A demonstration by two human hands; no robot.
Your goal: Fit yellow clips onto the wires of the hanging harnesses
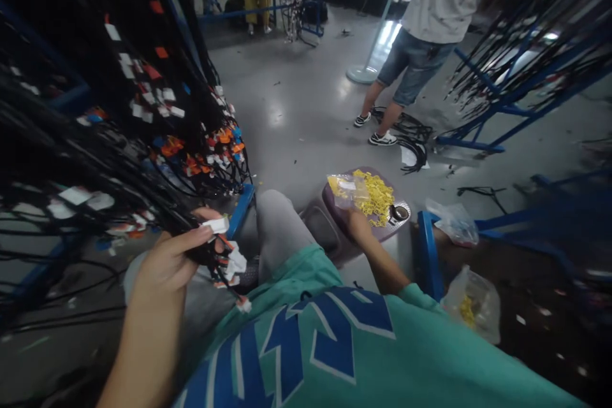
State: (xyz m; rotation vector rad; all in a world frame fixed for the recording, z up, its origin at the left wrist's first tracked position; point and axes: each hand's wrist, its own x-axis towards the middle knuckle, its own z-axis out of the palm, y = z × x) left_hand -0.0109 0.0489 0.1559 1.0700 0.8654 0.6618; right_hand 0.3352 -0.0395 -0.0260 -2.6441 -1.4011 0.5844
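My left hand (174, 255) is closed around a bundle of black cables, the thumb lying along a white connector (217, 225) at the top. More white connectors (235, 262) with orange-red bits hang from that bundle over my lap. My right hand (356, 223) reaches to a purple stool (338, 215) and meets the lower edge of a clear plastic bag (348, 188) with yellow contents. Its fingers are too small and covered to show their grip. Beside the bag lies a heap of small yellow plastic pieces (377, 196). A dark tape roll (398, 213) sits at the stool's right corner.
Dense black cables with white and orange connectors (222, 140) hang on a blue rack at the left. Another blue rack (507, 108) stands right. A person in denim shorts (421, 64) stands ahead by cables on the floor (406, 131). Plastic bags (478, 299) lie at the right.
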